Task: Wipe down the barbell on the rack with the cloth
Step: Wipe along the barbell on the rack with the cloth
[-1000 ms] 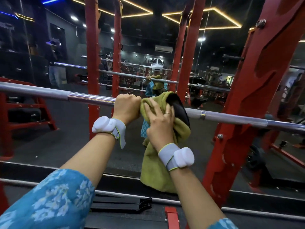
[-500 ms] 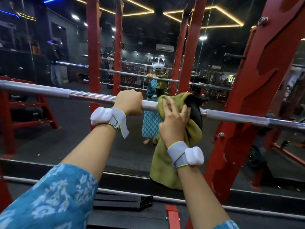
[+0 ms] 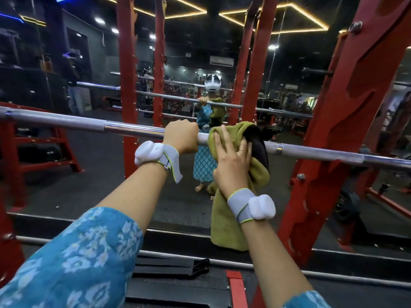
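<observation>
Barbell racked across red rack upright | left hand fist-grips bar, farther from upright | right hand flat-fingered, presses green cloth over bar, nearer upright | progress: mid-wipe, both ends likely remain | vs 1 s ago: cloth slid toward upright, bare bar now between hands

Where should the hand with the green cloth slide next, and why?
Probably a short slide right along the barbell, toward the red rack upright. The right hand presses the cloth over the bar, the left hand grips the bar just beside it on the left, and bare bar lies to the right.
</observation>
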The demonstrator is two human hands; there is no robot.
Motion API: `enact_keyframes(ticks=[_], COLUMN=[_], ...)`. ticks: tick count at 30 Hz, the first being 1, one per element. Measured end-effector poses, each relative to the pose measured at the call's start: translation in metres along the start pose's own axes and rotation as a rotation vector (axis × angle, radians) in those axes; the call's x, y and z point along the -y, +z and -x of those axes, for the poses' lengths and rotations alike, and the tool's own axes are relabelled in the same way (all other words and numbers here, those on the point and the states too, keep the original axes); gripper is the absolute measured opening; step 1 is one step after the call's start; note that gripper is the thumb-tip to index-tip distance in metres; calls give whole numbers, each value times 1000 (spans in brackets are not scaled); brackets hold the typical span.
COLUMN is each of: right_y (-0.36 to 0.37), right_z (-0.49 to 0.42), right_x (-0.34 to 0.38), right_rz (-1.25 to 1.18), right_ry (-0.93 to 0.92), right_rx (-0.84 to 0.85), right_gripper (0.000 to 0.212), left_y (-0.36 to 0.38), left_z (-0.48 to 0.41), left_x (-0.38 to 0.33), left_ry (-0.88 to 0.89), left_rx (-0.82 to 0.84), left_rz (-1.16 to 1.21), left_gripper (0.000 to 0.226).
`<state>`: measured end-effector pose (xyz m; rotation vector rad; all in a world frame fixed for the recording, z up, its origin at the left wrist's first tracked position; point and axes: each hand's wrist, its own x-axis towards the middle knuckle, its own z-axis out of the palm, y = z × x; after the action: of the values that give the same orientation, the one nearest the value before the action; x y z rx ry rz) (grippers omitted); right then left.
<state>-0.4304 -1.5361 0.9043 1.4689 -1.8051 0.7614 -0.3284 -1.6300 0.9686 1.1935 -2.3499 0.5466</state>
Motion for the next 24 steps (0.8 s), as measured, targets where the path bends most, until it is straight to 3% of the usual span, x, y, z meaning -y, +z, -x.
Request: enact_keyframes(ticks=[4, 6, 13, 18, 22, 24], right_y=[15, 15, 11, 15, 27, 28], right_z=[14, 21, 0, -19, -28, -35], right_x=[-5, -14, 11, 28, 47, 60], right_rz=[120, 117, 31, 0, 29, 53], right_ry=[-160, -128, 134, 120, 93, 103], right_rx=[-14, -42, -85, -75, -225, -212], right_gripper=[120, 122, 88, 76, 60, 58], left_y=[1, 0, 1, -2, 8, 11], left_z=[0, 1, -2, -2, 6, 8], left_x=[3, 0, 13, 55, 92, 101], left_ry=[9, 19, 125, 231, 193, 183], left_rx=[-16, -2, 24, 70, 50, 17], left_rz=[20, 18, 15, 121, -14, -60], left_gripper=[18, 21, 24, 43, 37, 34])
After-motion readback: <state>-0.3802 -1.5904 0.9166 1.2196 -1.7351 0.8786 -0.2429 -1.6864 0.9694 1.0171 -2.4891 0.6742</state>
